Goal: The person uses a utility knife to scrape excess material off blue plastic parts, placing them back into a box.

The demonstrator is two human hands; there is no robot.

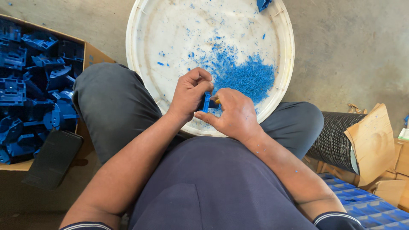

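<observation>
Blue plastic part [207, 102]: pinched upright between both hands, above the near rim of the white tub [140, 55].
Left hand [188, 93]: fingers closed around the part.
Right hand [234, 114]: closed against the part's right side.
Blue shavings [247, 76]: heaped in the tub, just beyond the hands.

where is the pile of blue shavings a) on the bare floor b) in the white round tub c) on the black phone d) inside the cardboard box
b: the blue shavings lie heaped in the white round tub, just beyond the left hand and right hand, which hold a small blue plastic part over it.
</observation>
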